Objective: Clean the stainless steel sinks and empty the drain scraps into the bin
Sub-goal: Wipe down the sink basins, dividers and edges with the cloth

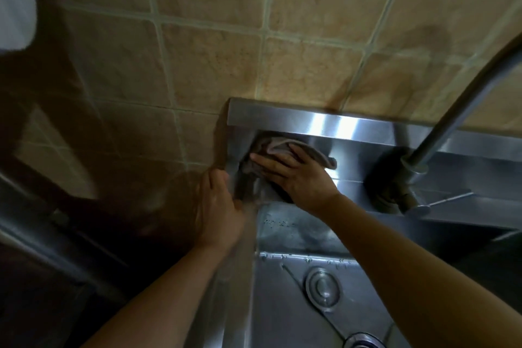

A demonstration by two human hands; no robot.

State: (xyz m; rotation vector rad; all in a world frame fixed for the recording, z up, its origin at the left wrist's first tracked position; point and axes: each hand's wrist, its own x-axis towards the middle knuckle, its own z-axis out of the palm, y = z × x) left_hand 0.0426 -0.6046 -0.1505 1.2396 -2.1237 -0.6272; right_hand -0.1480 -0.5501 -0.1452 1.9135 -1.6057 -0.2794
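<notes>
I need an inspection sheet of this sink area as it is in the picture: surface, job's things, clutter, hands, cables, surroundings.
Surface: stainless steel sink, water droplets on its back wall; round drain cover in the basin floor, a second drain at the bottom edge.
Job's things: grey-brown cloth pressed into the back left corner under the steel backsplash ledge.
Clutter: nothing seen; no scraps visible.
Hands: right hand lies flat on the cloth; left hand rests on the sink's left rim, motion-blurred.
Cables: nothing seen.
Surroundings: beige tiled wall; faucet to the right; dark area to the left, unclear.
</notes>
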